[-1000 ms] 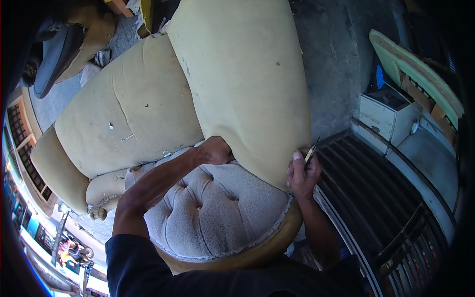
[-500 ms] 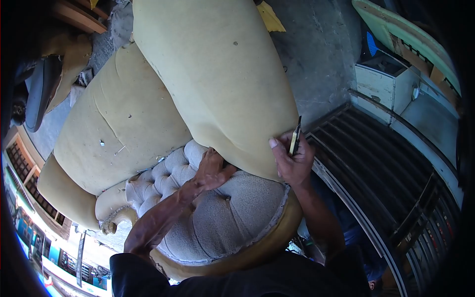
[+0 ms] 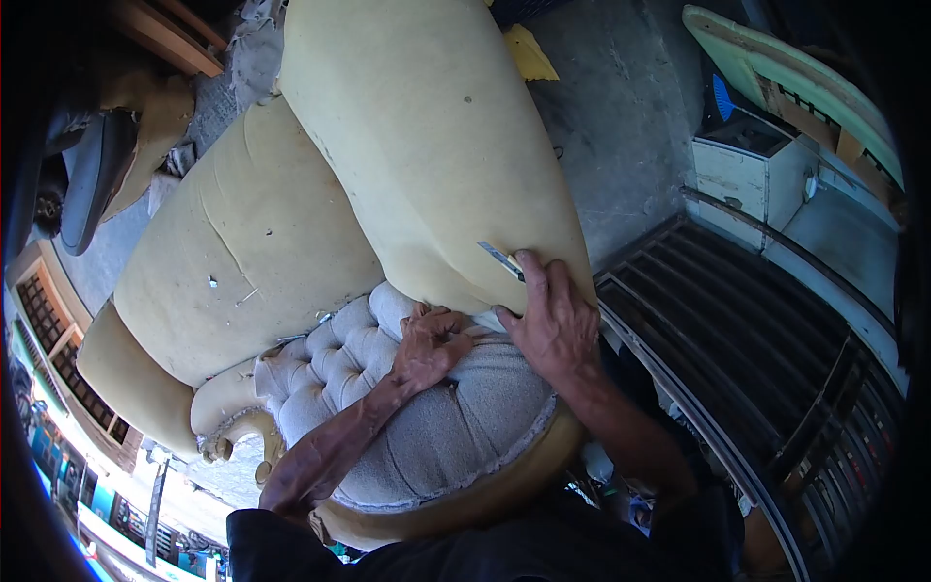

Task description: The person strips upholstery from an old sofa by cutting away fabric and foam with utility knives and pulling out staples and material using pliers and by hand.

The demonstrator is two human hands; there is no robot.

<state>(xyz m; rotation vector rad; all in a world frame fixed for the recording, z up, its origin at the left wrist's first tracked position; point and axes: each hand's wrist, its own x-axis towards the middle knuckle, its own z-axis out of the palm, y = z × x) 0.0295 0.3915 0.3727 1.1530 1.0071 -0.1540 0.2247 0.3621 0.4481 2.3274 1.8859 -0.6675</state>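
A grey tufted sofa back [image 3: 456,427] with frayed fabric edges lies close to my body. A large yellowish foam pad [image 3: 436,145] rests against its far edge. My left hand [image 3: 432,344] is closed, fingers curled, on the grey fabric at the seam where tufting and foam meet. In my right hand [image 3: 558,325] is a utility knife [image 3: 502,260], its blade out and pointing up and left over the foam. That hand's thumb touches the seam, close to the pulled fabric between both hands.
A second foam-covered seat [image 3: 233,233] lies to the left, with small scraps on it. On the right stand a dark slatted metal frame [image 3: 718,339] and a white cabinet [image 3: 737,179]. A yellow scrap [image 3: 529,53] lies on the concrete floor [image 3: 621,116].
My right hand has moved left and down to the seam, and the knife blade has tilted from upright to leftward. My left hand has shifted slightly right; fabric at the seam is pulled up.
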